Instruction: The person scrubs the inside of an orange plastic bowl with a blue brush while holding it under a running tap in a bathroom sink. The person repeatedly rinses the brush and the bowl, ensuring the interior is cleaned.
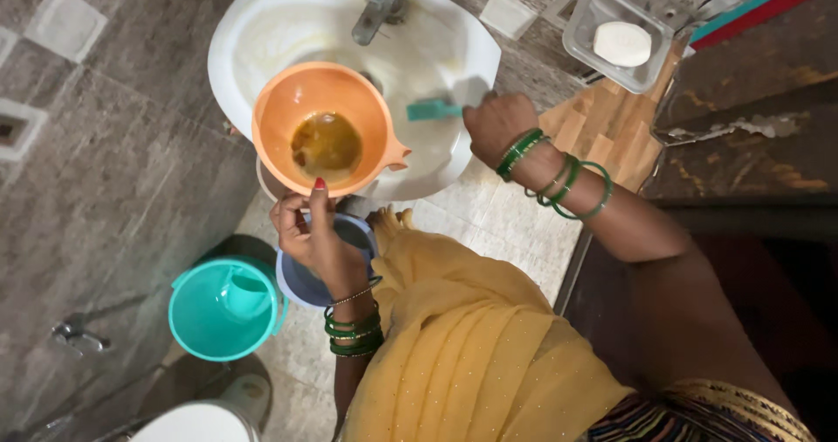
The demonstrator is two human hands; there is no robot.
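We see the left hand (316, 232) pinching the near rim of a smooth, round orange plastic bowl (323, 128), thumb upright on its edge, brownish liquid pooled in its bottom, held over the glossy white washbasin (262, 32). The right hand (499, 121), wrist ringed with green bangles (559, 176), reaches to the basin's right edge with fingers closed around a teal brush handle (432, 109). Left and nearer stand a teal bucket (223, 307) and a pale blue bucket (301, 280); far right, a clear square dish (611, 14) holds an oval white soap (621, 43).
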